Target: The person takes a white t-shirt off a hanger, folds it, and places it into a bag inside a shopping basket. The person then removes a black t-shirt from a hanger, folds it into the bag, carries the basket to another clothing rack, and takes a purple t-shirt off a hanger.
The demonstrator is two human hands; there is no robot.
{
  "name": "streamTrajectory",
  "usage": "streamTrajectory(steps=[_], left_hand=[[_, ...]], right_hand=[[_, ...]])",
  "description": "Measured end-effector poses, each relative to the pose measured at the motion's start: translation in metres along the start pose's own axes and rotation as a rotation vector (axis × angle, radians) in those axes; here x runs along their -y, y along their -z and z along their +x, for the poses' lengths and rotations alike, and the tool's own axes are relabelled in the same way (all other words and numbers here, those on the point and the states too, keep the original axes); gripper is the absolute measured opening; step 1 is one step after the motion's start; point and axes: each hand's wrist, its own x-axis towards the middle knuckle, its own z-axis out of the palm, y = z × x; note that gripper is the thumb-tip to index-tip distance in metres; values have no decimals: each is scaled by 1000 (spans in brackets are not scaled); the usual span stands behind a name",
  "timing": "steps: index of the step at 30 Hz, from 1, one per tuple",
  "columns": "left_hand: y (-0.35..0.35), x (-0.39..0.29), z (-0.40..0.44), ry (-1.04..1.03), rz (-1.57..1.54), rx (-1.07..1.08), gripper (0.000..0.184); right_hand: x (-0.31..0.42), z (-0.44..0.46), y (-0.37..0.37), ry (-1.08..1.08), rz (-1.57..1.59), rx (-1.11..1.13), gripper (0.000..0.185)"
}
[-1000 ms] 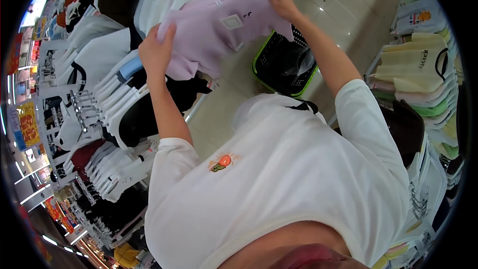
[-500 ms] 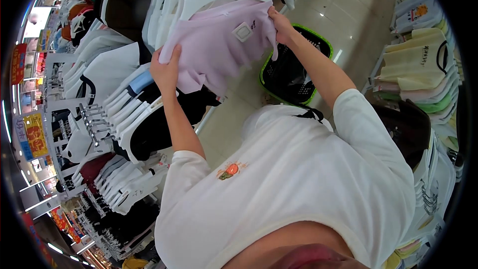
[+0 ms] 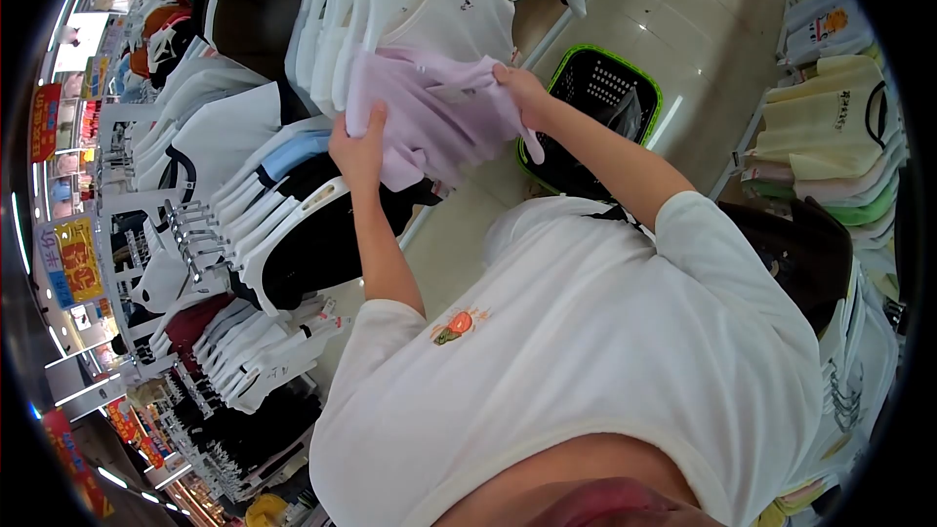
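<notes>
A light purple shirt [image 3: 439, 117] is stretched between my two hands, its cloth bunched in folds. My left hand [image 3: 359, 148] grips its left side, thumb on top. At its upper right corner my right hand [image 3: 522, 96] pinches the cloth. Just behind the shirt, a white shirt [image 3: 464, 15] with a small dark print hangs on a white hanger among several others on the rack. Whether a hanger is still inside the purple shirt cannot be made out.
A black basket with a green rim [image 3: 656, 88] stands on the floor beyond my right forearm. Racks of clothes line the left, with white hangers [image 3: 278, 224] close to my left forearm. Another rack with a yellow shirt [image 3: 815, 127] is at the right.
The purple shirt has come down and nearer to me, away from the hanger at its top, and has crumpled. Both hands moved with it, uncovering the white shirt behind.
</notes>
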Motion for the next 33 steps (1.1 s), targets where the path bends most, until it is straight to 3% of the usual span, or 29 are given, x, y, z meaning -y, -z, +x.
streamTrajectory(steps=[2, 6, 12, 15, 16, 19, 23, 27, 28, 29, 31, 33], left_hand=[[-6, 5, -20, 51, -82, 19, 42], [-14, 18, -77, 198, -209, 130, 32], [-6, 45, -163, 392, -60, 381, 29], [5, 28, -190, 425, -54, 613, 27], [4, 1, -193, 417, -105, 685, 27], [-5, -32, -200, 295, -133, 838, 25], [-45, -103, -203, 40, -91, 944, 20], [-69, -143, -220, 64, -268, 1104, 17], [-72, -144, -228, 77, -366, 1102, 16], [-74, -145, -236, 90, -463, 1098, 15], [-77, -141, -256, 246, -633, 891, 15], [-80, -142, -267, 348, -712, 682, 15]], right_hand=[[-6, -32, 4, 147, -151, 66, 41], [-9, -87, 39, 207, -492, 88, 38], [-18, -164, 111, 342, -869, -115, 21], [-18, -193, 131, 639, -1051, -283, 15], [-3, -204, 128, 830, -1234, -287, 20], [19, -212, 120, 1032, -1466, -396, 22], [22, -200, 85, 933, -1185, -166, 27], [28, -198, 42, 1033, -872, 238, 28], [29, -204, 38, 952, -804, 288, 30], [29, -213, 39, 868, -760, 210, 30], [26, -227, 44, 695, -669, 62, 30], [19, -232, 72, 548, -672, 49, 38]])
